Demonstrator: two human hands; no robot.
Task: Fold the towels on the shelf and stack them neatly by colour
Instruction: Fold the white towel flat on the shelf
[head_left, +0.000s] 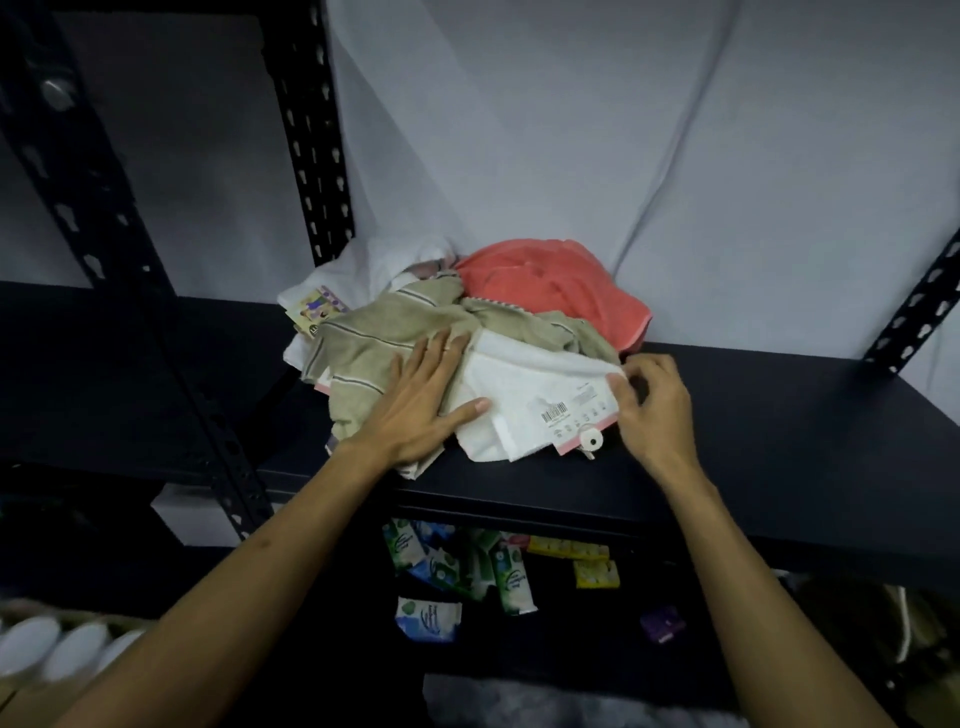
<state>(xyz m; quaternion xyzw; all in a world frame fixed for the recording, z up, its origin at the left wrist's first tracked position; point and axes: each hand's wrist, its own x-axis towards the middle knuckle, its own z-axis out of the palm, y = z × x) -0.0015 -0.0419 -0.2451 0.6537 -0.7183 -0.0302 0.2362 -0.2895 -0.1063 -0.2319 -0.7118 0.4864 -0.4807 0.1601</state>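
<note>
The right hand (652, 402) pinched the right edge of the white towel (530, 400) (label side), fingers curled; the left hand (423, 402) lay flat, fingers spread, on its left end. The towel ran left-right between them, nearest in the heap on the shelf (753, 457).

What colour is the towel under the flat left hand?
Beige with thin dark stripes, under the left hand; seen in the head view.

White towel (524, 395), grey-striped beige towel (379, 338), coral towel (550, 286), black shelf (753, 441).
</note>
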